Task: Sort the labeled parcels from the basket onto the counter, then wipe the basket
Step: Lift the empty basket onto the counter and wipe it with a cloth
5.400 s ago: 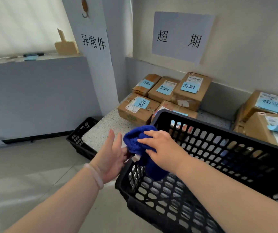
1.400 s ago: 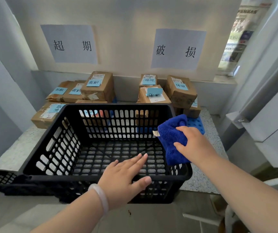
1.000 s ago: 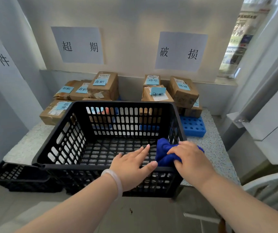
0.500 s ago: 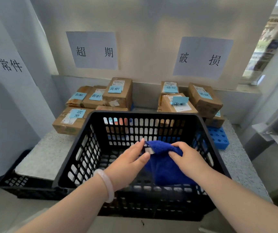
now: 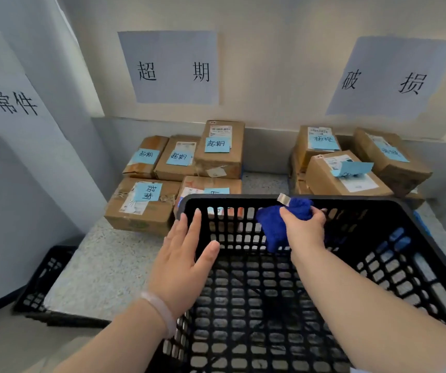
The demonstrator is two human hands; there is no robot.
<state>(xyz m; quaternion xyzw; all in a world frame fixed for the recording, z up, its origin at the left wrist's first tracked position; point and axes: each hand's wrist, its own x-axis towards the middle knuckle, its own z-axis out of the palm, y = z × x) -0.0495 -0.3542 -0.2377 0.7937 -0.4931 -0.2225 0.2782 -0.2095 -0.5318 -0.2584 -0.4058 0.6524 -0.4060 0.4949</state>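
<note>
Head view, from left to right: a second black crate [image 5: 44,278] sits on the floor beside the pillar, which carries a paper sign with handwritten characters [image 5: 6,103]. Next comes the speckled desk [image 5: 100,267], and at its back a left group of parcels [image 5: 141,208], brown cartons each bearing a blue sticky note, lying under a white wall sign [image 5: 173,68]. The left hand [image 5: 182,262] is spread flat with straight fingers at the near-left corner of the far wall of the black mesh basket [image 5: 243,198]; it grips nothing, and whether it touches the plastic cannot be told. A pale bracelet [image 5: 160,309] circles that wrist. The basket stands on the desk in front of the parcels, its perforated floor showing. Inside it, the right hand [image 5: 306,230] has its fingers curled round a bunched blue cloth [image 5: 271,228], held against the inner face of the far wall just below the rim. Behind the basket to the right lies a second group of parcels [image 5: 347,175], also with blue notes, beneath another white wall sign [image 5: 389,76].
</note>
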